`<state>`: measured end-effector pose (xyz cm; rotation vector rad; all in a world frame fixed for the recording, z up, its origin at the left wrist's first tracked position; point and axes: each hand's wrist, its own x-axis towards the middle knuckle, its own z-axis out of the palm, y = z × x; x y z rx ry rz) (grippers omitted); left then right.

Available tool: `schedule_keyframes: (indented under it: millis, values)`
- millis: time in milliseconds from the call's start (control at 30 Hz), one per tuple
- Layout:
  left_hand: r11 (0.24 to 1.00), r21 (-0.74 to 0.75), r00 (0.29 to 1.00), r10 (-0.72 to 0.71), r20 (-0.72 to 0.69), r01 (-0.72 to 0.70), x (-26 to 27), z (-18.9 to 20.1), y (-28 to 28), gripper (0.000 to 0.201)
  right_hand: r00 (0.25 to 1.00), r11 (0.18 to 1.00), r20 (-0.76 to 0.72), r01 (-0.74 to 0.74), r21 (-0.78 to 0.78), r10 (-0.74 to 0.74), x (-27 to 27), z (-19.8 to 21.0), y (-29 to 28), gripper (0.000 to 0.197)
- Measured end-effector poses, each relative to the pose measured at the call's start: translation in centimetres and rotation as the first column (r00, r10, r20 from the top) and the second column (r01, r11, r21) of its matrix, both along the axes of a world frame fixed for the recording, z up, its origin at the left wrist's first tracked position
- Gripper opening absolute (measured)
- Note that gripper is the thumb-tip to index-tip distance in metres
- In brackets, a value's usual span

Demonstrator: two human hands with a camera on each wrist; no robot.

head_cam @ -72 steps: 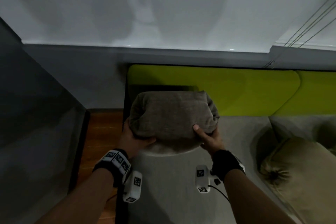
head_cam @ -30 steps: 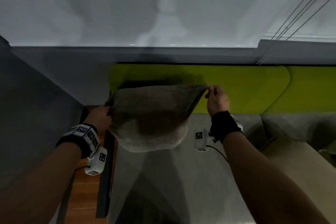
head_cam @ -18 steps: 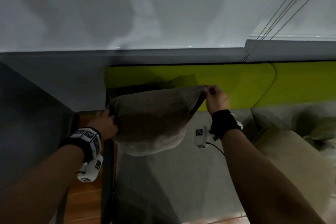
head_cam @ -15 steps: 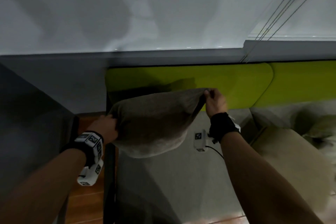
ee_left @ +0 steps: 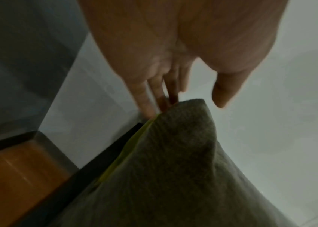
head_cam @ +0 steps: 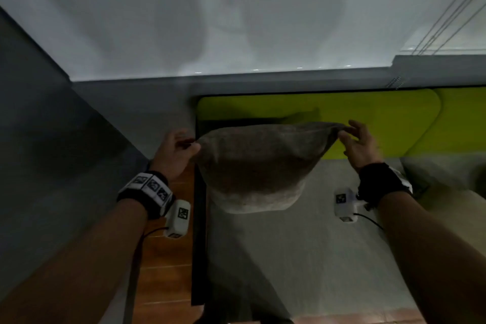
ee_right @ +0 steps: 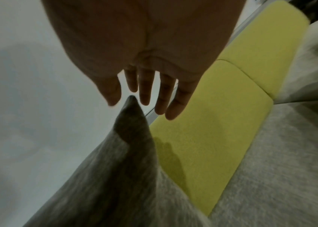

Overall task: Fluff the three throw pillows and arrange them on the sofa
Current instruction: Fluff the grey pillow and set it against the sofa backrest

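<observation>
A grey-brown throw pillow stands upright at the left end of the sofa seat, in front of the yellow-green backrest. My left hand is at its top left corner. In the left wrist view the straight fingers touch the back of that pillow corner and the thumb stands apart. My right hand is at the top right corner. Seen from the right wrist, the spread fingers and thumb flank the pillow tip without pinching it.
A beige cushion shows dimly at the right edge of the seat. Wooden floor and a dark wall lie left of the sofa's black side. A pale wall rises behind, with blind cords at the upper right.
Both hands pinched the pillow's top corners half a second ago; now the fingers have straightened and let go. The pillow stands on the seat by the backrest.
</observation>
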<state>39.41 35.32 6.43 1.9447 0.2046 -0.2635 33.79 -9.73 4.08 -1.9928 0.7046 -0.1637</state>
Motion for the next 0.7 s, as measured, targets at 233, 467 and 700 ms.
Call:
schedule_keyframes:
  millis: [233,467,700]
  values:
    - [0.902,0.422,0.989,-0.132,0.063,0.093,0.5,0.7,-0.7,0.032,0.998,0.979,-0.068,-0.026,-0.203,0.012,1.3,0.8,1.9,0.028]
    - [0.914,0.404,1.0,-0.006,-0.025,0.016,0.7,-0.5,-0.4,0.019,0.999,0.989,0.003,-0.047,-0.139,0.048,1.9,1.1,1.8,0.019]
    - [0.916,0.36,0.984,-0.174,-0.04,0.177,0.4,0.3,-1.3,0.025,0.973,0.958,-0.07,-0.227,-0.176,0.218,1.3,0.7,1.5,0.03]
